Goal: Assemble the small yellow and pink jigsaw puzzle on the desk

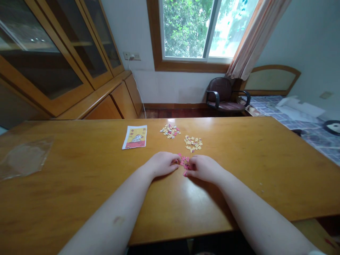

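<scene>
Pink jigsaw puzzle pieces (185, 162) lie in a small heap on the wooden table, between my two hands. My left hand (165, 163) rests at the heap's left side, its fingers curled around a pink piece at the edge. On the other side, my right hand (205, 168) has its fingers bent inward, with the thumb and fingertips on a pink piece at the near edge. My fingers partly cover the pieces they touch. Just beyond are a pile of yellow puzzle pieces (193, 143) and a mixed pile of puzzle pieces (170, 131).
A picture card (136, 137) with a white cartoon animal lies left of the piles. A clear plastic bag (25, 157) is at the table's far left. Beyond the table (87, 170) stand a cabinet (101, 102), an office chair (221, 94) and a bed (281, 106).
</scene>
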A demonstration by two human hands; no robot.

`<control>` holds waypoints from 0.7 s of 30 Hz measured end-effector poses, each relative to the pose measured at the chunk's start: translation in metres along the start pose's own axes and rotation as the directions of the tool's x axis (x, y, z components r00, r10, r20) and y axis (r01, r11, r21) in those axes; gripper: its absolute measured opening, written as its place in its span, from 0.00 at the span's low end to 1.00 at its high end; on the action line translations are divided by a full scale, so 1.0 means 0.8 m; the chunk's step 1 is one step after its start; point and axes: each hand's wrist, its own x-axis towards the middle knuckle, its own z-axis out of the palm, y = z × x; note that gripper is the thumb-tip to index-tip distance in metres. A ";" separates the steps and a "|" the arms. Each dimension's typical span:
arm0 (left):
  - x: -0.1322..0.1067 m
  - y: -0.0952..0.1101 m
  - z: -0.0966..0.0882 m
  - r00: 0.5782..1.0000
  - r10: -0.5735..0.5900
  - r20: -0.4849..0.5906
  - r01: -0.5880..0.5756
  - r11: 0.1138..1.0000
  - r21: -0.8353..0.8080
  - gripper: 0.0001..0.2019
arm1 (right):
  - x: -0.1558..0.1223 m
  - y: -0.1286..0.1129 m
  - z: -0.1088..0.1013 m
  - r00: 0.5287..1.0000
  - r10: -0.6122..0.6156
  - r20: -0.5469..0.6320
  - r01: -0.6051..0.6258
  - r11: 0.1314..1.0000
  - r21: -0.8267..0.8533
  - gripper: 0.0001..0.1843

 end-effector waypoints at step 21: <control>0.005 0.002 0.014 0.994 0.100 0.039 -0.098 0.993 -0.066 0.14 | 0.004 0.020 -0.013 0.994 0.046 0.100 -0.056 0.993 0.099 0.06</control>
